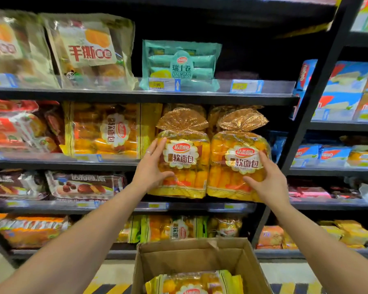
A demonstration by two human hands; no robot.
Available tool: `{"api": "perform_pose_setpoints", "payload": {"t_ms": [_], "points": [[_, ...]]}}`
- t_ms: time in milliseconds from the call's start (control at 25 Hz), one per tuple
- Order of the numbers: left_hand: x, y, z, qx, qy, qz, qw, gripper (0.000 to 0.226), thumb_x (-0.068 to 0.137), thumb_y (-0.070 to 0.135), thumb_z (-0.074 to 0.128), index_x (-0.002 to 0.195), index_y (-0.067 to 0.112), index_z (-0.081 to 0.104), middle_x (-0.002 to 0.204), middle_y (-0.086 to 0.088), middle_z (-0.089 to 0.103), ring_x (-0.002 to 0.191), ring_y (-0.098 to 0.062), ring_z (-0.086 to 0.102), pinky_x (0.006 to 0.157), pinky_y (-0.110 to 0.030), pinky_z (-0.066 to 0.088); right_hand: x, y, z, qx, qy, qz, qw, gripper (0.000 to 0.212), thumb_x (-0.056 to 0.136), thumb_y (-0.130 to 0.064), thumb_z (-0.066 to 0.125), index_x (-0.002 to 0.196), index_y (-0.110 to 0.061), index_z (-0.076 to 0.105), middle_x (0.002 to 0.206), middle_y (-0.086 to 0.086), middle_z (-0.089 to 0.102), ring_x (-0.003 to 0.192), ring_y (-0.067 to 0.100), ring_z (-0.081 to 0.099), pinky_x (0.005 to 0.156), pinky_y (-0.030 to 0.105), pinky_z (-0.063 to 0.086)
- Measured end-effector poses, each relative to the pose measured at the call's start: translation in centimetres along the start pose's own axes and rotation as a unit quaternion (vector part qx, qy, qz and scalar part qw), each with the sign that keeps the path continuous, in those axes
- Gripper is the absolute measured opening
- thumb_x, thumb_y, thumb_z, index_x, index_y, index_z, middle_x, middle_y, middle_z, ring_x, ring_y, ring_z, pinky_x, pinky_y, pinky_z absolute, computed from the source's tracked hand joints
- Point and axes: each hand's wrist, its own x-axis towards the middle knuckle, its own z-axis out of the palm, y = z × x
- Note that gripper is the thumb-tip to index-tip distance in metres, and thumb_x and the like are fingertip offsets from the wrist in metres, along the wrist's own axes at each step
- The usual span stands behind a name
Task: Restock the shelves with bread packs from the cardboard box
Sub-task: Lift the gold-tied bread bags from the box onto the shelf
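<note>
Two yellow soft-bread packs with gathered gold tops are held upright side by side in front of the second shelf (106,163). My left hand (151,166) grips the left pack (184,166) by its left edge. My right hand (266,179) grips the right pack (236,166) by its right edge. Below, an open cardboard box (191,257) holds at least one more yellow bread pack (191,283). A flat pack of the same bread (106,132) lies on the second shelf to the left.
Black shelving is stocked with bagged bread and cakes: a teal swiss-roll pack (180,62) on the top shelf, brown pie packs (83,185) lower left. A black upright post (310,115) separates a second shelf unit at right. Yellow-black floor tape (113,288) runs beside the box.
</note>
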Motion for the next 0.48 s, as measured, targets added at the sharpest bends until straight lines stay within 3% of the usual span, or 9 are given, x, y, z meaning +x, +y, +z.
{"api": "perform_pose_setpoints", "payload": {"t_ms": [160, 280, 400, 480], "points": [[4.9, -0.7, 0.6, -0.016, 0.004, 0.002, 1.000, 0.110, 0.069, 0.033, 0.083, 0.152, 0.037, 0.011, 0.161, 0.005, 0.012, 0.146, -0.016, 0.016, 0.113, -0.033, 0.021, 5.0, 0.7, 1.2, 0.003, -0.011, 0.004, 1.000, 0.093, 0.075, -0.038, 0.079, 0.150, -0.033, 0.025, 0.147, 0.000, 0.043, 0.131, 0.023, 0.043, 0.108, 0.041, 0.036], [8.6, -1.0, 1.0, -0.024, -0.006, -0.020, 0.999, 0.109, 0.069, 0.033, 0.083, 0.152, 0.035, 0.012, 0.160, 0.002, 0.017, 0.145, -0.018, 0.019, 0.114, -0.037, 0.023, 9.1, 0.9, 1.6, 0.028, -0.032, 0.014, 0.999, 0.093, 0.073, -0.035, 0.081, 0.150, -0.031, 0.029, 0.144, 0.001, 0.047, 0.128, 0.024, 0.046, 0.108, 0.042, 0.038], [11.8, -0.9, 0.6, -0.036, -0.029, -0.049, 0.998, 0.106, 0.068, 0.033, 0.084, 0.152, 0.021, 0.021, 0.156, -0.004, 0.027, 0.142, -0.022, 0.027, 0.113, -0.037, 0.027, 12.8, 0.7, 1.6, 0.025, -0.027, 0.009, 0.999, 0.091, 0.071, -0.036, 0.083, 0.148, -0.032, 0.034, 0.138, 0.000, 0.053, 0.118, 0.022, 0.053, 0.098, 0.034, 0.041], [13.5, -0.7, -0.1, -0.020, -0.032, -0.062, 0.997, 0.103, 0.066, 0.038, 0.084, 0.149, 0.012, 0.028, 0.153, -0.008, 0.034, 0.139, -0.025, 0.033, 0.111, -0.039, 0.031, 14.5, 0.5, 1.7, 0.046, -0.016, 0.014, 0.999, 0.092, 0.069, -0.036, 0.084, 0.147, -0.029, 0.036, 0.141, -0.002, 0.051, 0.123, 0.019, 0.051, 0.101, 0.030, 0.038]]}}
